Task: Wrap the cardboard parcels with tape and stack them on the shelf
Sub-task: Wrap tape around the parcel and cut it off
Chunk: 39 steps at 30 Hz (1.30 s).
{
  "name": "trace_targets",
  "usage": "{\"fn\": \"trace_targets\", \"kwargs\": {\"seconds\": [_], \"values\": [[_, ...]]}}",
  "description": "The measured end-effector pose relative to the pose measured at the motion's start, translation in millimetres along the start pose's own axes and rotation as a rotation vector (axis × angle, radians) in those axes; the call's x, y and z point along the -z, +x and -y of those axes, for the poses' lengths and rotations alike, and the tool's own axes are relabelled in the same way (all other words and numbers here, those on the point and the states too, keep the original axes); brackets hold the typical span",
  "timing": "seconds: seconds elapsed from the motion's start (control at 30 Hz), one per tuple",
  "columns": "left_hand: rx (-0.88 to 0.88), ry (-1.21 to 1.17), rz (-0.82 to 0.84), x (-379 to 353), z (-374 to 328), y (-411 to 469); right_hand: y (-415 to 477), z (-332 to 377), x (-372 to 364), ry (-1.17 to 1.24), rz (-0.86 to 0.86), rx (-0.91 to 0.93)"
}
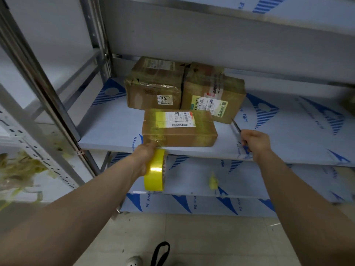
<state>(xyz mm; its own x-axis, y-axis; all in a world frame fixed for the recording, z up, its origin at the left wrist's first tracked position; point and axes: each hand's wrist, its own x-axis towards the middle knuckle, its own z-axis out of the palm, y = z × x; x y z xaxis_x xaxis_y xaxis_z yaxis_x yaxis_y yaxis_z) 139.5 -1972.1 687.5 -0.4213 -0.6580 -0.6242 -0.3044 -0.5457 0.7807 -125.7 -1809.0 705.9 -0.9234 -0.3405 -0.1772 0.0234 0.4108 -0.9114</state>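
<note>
Spanning the view is one metal shelf (pixel 115 129), its boards covered in blue-printed film. Three taped cardboard parcels sit on the middle board. Two stand side by side at the back, touching: the back-left parcel (pixel 153 87) and the back-right parcel (pixel 211 89). The front parcel (pixel 182 135) lies flat just ahead of them, near the board's front edge, with a white label on top.

Both hands are in view. The left hand (pixel 143 156) grips one yellow tape roll (pixel 155 171) just below the front parcel's left corner, and a clear strip runs from the roll up onto that corner. The right hand (pixel 253 141) is curled round one thin dark tool (pixel 236 125), low over the board to the right of the front parcel; I cannot tell what kind of tool it is.

One yellow scrap (pixel 213 182) lies on the board below, and one black strap (pixel 160 254) on the floor.
</note>
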Motion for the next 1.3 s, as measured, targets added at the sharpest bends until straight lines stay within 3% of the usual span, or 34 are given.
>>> {"fn": "trace_targets", "kwargs": {"seconds": [0.23, 0.27, 0.33, 0.37, 0.43, 0.5, 0.6, 0.67, 0.9, 1.03, 1.3], "values": [[0.006, 0.004, 0.007, -0.8, -3.6, -5.6, 12.0, -13.9, -29.7, -0.566, -0.052, 0.066], [0.016, 0.005, 0.006, 0.1, -3.7, -6.8, 7.3, -4.5, -34.4, -0.644, -0.152, 0.127], [0.026, -0.004, 0.001, 1.5, -2.9, -7.1, -8.4, 18.4, -52.7, -0.524, -0.249, 0.446], [0.022, -0.006, -0.008, 2.1, -1.7, -6.4, -20.2, 31.1, -66.3, -0.401, -0.165, 0.618], [0.006, 0.007, -0.02, 3.1, 1.5, -4.8, -48.1, 54.2, -100.2, -0.322, 0.196, 0.892], [-0.014, 0.036, -0.026, 3.6, 3.6, -3.9, -68.1, 64.1, -137.4, -0.556, 0.569, 1.031], [-0.043, 0.075, -0.051, 3.1, 4.9, -2.1, -68.1, 60.2, -171.8, -1.08, 0.751, 1.145], [-0.061, 0.077, -0.059, 3.0, 4.9, -2.7, -62.0, 52.3, -179.5, -1.192, 0.754, 1.164], [-0.126, 0.224, -0.104, 11.3, 4.5, 3.6, -57.4, 44.4, -183.9, -1.193, 0.725, 1.205], [-0.065, 0.307, -0.117, 22.8, 23.3, -0.6, -57.8, 45.1, -183.0, -1.189, 0.736, 1.193], [-0.069, 0.174, -0.11, 19.8, 20.5, -4.0, -61.6, 45.5, -184.8, -1.198, 0.705, 1.197]]}}
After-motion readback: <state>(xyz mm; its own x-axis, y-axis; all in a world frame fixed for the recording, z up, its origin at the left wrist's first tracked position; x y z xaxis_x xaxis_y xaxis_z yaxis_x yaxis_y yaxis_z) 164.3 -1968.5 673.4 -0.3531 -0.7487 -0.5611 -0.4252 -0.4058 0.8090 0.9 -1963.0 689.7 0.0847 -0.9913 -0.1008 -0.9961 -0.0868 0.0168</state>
